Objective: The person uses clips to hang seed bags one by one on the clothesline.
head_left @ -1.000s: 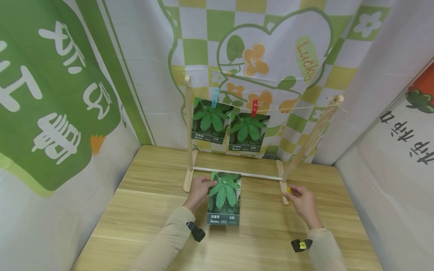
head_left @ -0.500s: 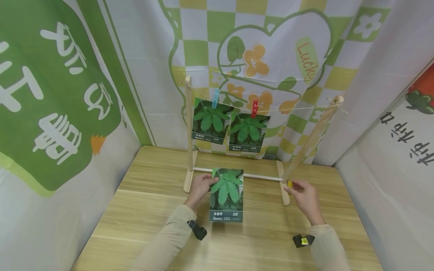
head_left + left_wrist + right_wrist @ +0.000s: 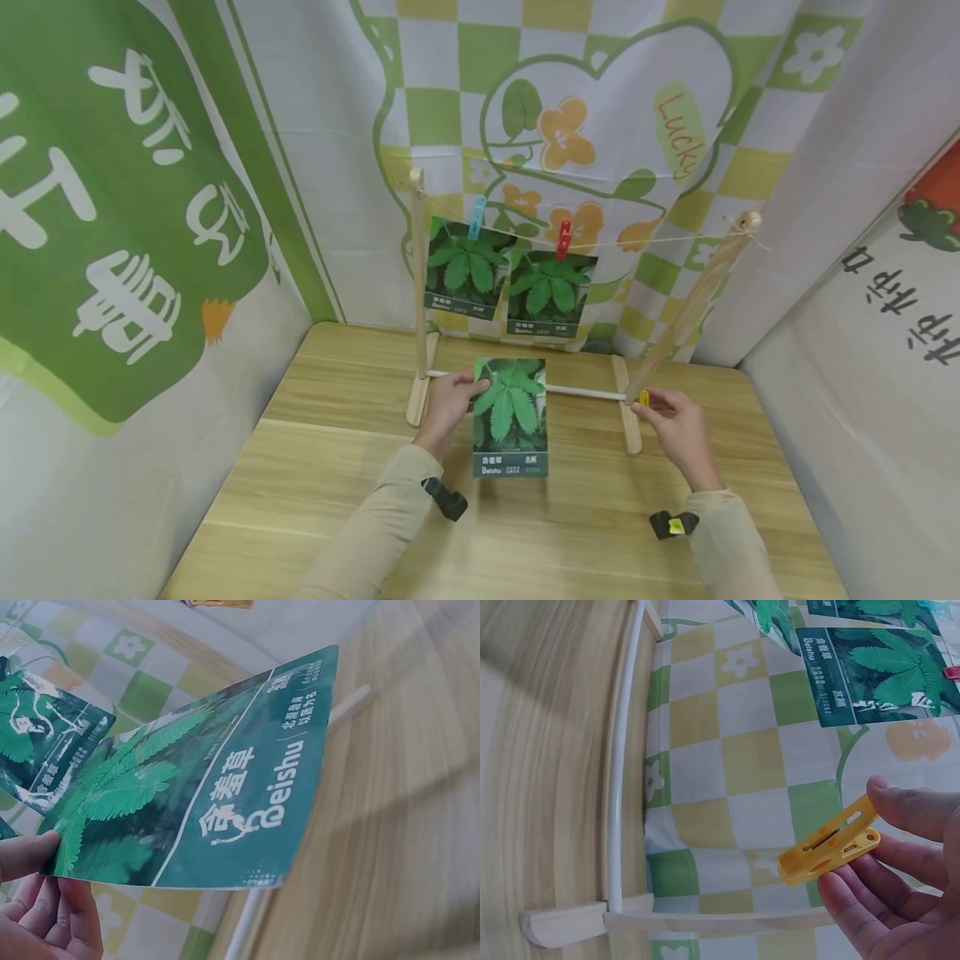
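My left hand [image 3: 448, 410] pinches a green seed packet [image 3: 512, 421] by its left edge, thumb on the printed front. The packet, with a fern-like leaf picture, is held up over the table, in front of the rack's white crossbar. In the right wrist view my right hand [image 3: 915, 877] holds a yellow clothespin [image 3: 829, 844] by its handle ends, thumb on one side and fingers on the other. That hand is beside the rack's right foot [image 3: 628, 417]. Two like packets hang from the string: the left one [image 3: 465, 275] under a blue clothespin [image 3: 477, 218], the right one [image 3: 551, 296] under a red clothespin [image 3: 563, 239].
A wooden rack with a left post [image 3: 418, 283] and a leaning right post [image 3: 693, 308] stands at the back of the table [image 3: 337, 483]. A thin string [image 3: 660, 241] runs between the post tops. Behind hangs a checked curtain [image 3: 427, 117]; fabric walls enclose both sides.
My left hand has raised the packet and moved it slightly right and away from me. My right hand has risen a little along the rack's right foot, still holding the yellow clothespin.
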The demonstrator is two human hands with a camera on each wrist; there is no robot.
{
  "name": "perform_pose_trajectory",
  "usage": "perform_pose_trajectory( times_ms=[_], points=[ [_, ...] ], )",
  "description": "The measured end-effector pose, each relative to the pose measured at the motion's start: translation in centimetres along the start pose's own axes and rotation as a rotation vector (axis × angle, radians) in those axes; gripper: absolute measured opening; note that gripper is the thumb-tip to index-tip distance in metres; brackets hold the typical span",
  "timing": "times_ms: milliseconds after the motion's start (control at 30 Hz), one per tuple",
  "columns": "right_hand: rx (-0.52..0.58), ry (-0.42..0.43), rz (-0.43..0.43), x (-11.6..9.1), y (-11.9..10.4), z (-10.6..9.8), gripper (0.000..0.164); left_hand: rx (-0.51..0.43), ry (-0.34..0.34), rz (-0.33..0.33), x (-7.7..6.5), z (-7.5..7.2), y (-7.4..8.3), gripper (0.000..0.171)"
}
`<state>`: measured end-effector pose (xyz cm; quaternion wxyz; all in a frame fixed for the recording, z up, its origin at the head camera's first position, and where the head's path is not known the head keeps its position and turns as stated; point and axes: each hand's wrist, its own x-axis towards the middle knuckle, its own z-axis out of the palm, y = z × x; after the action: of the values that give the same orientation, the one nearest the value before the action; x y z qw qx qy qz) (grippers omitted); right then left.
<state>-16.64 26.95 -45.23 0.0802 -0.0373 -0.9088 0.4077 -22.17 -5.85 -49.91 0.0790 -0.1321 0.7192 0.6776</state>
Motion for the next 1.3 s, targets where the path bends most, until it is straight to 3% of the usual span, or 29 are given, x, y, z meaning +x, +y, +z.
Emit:
perform_pose_trajectory(
  times_ms=[600,1300],
  points=[
    [0.010,0.088,-0.127,0.9,-0.4,-0.8,0.036,-0.061,0.035,0.030,0.0,0.3,1.7,0.029],
    [0.065,0.139,-0.198,1.9,-1.8,-1.8,0.034,-0.089,0.022,0.064,-0.3,0.7,3.1,0.028]
  ],
)
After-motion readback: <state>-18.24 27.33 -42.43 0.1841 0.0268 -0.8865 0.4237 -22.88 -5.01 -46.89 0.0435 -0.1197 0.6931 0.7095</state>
